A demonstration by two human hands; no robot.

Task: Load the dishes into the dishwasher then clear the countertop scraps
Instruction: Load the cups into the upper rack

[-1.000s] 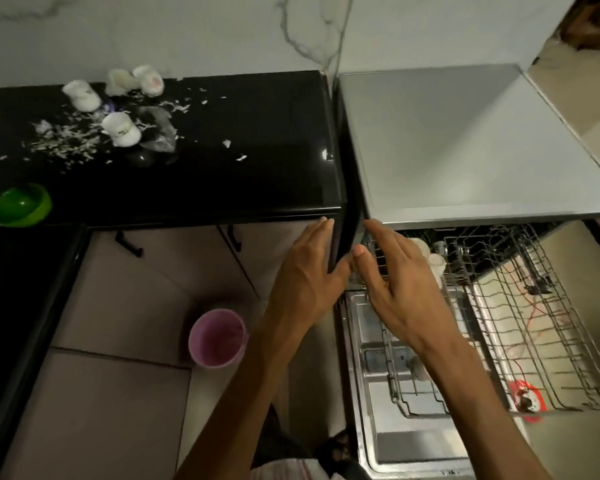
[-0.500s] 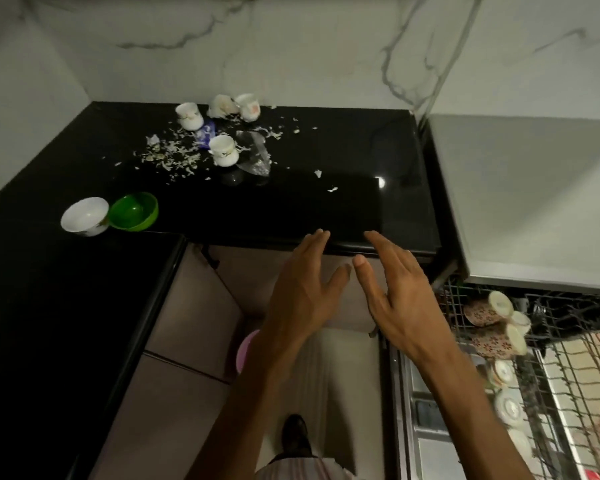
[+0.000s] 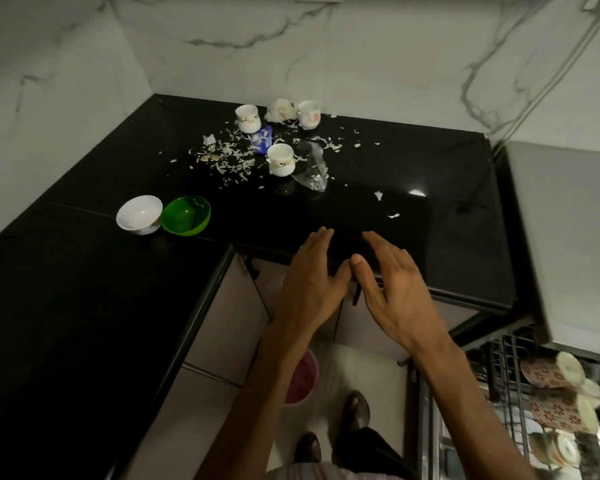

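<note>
Both hands, left hand (image 3: 310,282) and right hand (image 3: 394,292), hover empty over the near counter (image 3: 361,188) edge, fingers straight and apart; cups (image 3: 280,160) and scraps (image 3: 229,157) lie far, bowls (image 3: 140,214) left

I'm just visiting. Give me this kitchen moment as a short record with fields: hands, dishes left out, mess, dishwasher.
hands: left hand and right hand both empty, fingers straight, over the counter edge
dishes left out: white bowl, green bowl, three cups, nearest cup
mess: scraps scattered round the cups
dishwasher: rack pulled out, patterned cups loaded
</note>
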